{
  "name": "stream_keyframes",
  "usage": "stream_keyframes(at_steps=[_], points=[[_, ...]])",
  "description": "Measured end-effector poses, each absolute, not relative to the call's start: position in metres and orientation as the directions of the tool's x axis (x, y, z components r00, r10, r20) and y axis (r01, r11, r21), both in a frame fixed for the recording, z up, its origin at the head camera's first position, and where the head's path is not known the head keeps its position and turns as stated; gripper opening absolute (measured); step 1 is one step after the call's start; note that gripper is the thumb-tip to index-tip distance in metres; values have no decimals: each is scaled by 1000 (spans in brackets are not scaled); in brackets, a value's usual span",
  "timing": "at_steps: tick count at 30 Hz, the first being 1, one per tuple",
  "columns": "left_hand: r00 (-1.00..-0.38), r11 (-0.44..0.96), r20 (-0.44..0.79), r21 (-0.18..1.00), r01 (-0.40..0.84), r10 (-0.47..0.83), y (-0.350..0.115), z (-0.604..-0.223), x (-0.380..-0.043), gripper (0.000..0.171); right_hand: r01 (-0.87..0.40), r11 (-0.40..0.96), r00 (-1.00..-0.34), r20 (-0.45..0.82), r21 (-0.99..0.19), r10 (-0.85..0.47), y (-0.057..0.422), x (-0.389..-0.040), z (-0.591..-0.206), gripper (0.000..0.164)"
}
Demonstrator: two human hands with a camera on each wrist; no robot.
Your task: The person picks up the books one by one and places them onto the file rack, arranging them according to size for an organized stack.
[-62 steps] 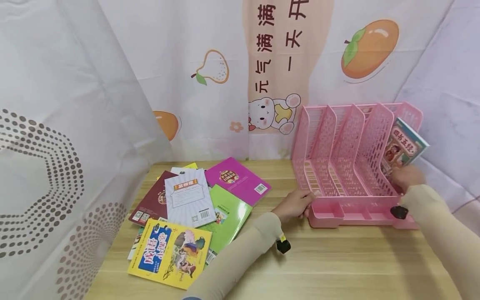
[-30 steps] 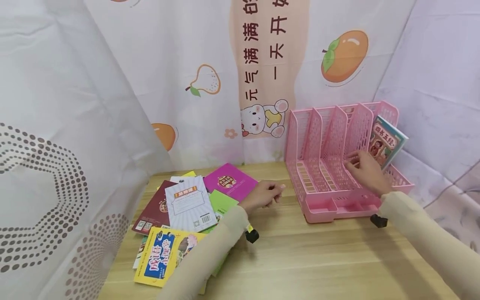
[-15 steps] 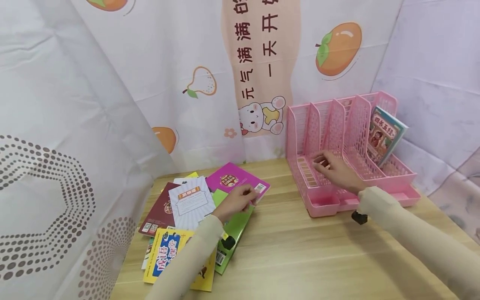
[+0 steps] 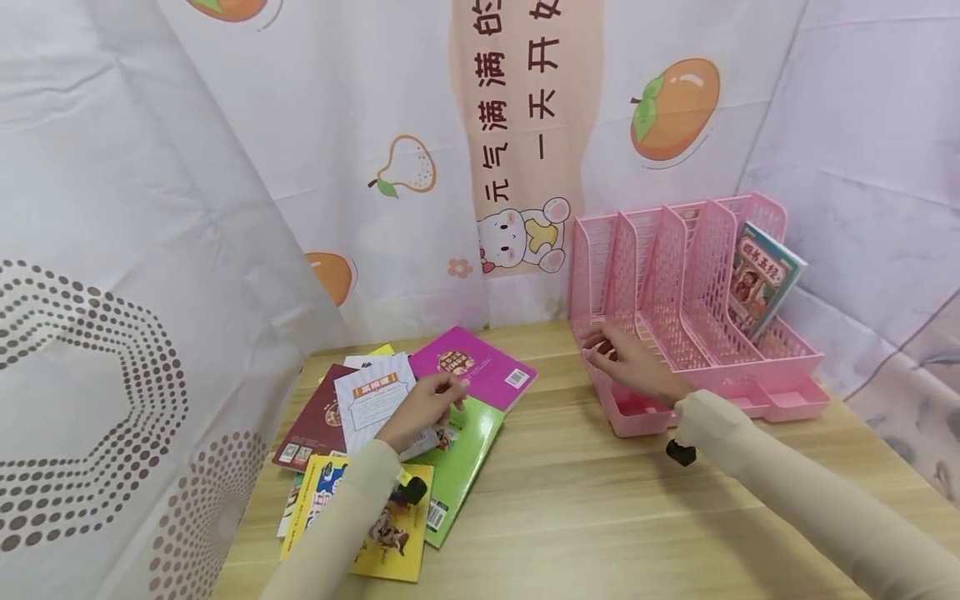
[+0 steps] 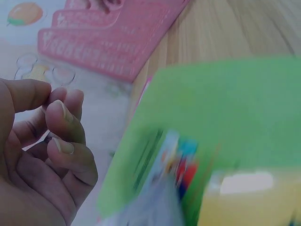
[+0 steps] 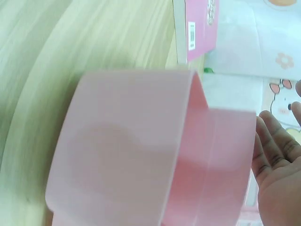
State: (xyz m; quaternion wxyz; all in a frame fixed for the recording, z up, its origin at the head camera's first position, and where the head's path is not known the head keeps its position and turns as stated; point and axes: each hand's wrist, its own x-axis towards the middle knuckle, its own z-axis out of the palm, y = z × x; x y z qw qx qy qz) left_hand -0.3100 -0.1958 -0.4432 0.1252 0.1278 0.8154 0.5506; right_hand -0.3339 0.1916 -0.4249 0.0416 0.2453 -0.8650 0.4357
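Note:
My left hand (image 4: 423, 408), its fingers loosely curled and holding nothing, hovers over the pile of books. Below it are a white book (image 4: 367, 396), a green book (image 4: 468, 446) and a yellow book (image 4: 401, 537) partly covered by my sleeve. A magenta book (image 4: 480, 362) and a maroon book (image 4: 307, 425) lie around these. My right hand (image 4: 626, 360) is over the left front of the pink file rack (image 4: 731, 371), also with nothing in its fingers. In the rack's rightmost compartment a book with a teal-edged cover (image 4: 757, 283) leans tilted.
Patterned curtains (image 4: 420, 250) hang behind and beside the wooden table (image 4: 570, 517). Small front trays (image 4: 795, 396) run along the rack's near side. Bare wood lies between the pile and the rack.
My right hand has let go of the book in the right compartment and moved left across the rack. My left hand has gone from the rack's left corner to above the books.

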Motion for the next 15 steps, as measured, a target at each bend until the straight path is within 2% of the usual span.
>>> stream_keyframes(at_steps=[6, 10, 15], points=[[-970, 381, -73, 924, 21, 232, -238, -438, -308, 42, -433, 504, -881, 234, -747, -411, 174, -326, -426, 33], [-988, 423, -87, 906, -25, 128, -262, -436, -305, 35, -413, 492, -879, 193, -766, -436, 165, -323, -427, 37], [-992, 487, -123, 868, -96, 25, -286, -435, -298, 31, -410, 450, -874, 201, -793, -443, 156, -324, -434, 37]])
